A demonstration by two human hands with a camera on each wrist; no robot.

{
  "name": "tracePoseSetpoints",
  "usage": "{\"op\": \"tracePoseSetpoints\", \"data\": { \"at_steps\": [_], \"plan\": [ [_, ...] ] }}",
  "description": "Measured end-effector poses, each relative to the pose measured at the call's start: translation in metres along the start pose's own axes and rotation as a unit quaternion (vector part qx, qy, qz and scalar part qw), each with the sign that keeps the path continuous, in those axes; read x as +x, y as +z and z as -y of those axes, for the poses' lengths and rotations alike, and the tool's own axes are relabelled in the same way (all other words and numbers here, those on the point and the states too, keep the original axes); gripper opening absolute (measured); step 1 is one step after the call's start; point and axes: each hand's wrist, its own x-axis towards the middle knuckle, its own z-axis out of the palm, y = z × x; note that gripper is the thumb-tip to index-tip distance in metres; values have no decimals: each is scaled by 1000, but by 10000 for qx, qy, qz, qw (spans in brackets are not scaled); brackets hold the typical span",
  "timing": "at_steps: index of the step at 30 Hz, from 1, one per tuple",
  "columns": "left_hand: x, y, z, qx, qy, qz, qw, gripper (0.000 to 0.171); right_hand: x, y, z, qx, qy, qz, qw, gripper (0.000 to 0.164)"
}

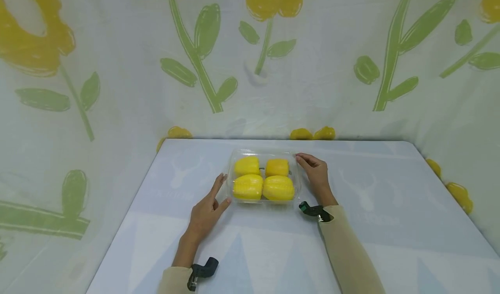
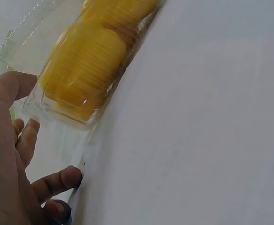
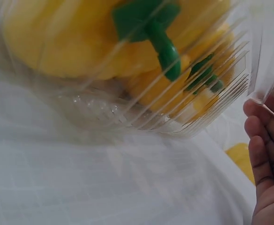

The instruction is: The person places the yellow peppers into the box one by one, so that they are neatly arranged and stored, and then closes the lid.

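A clear plastic box point(image 1: 262, 202) lies on the table with several yellow bell peppers point(image 1: 278, 187) inside. In the right wrist view, green stems point(image 3: 162, 49) show through its ridged wall. My left hand point(image 1: 205, 213) is at the box's left side, fingers spread and thumb near the front left corner. In the left wrist view, a fingertip of the left hand point(image 2: 8, 154) meets the clear wall. My right hand point(image 1: 316, 174) pinches the box's edge at the far right corner. The right wrist view shows the fingers of that hand point(image 3: 270, 145) curled at the plastic rim.
The white and pale blue table point(image 1: 375, 242) extends around the box, its back edge just behind it. A curtain point(image 1: 312, 86) printed with yellow flowers and green leaves hangs behind and at both sides. Each wrist carries a black camera mount point(image 1: 203, 270).
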Motion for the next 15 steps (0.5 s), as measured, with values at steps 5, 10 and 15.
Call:
{"op": "tracePoseSetpoints", "data": {
  "at_steps": [5, 10, 15],
  "plan": [
    [-1, 1, -1, -80, 95, 68, 9999, 76, -3, -2, 1, -228, 211, 50, 9995, 43],
    [-4, 2, 0, -156, 134, 123, 9997, 64, -7, -3, 0, -623, 560, 136, 9964, 46],
    [-1, -1, 2, -125, 207, -25, 9997, 59, -6, 1, 2, -675, 760, 209, 9946, 54]
  ]
}}
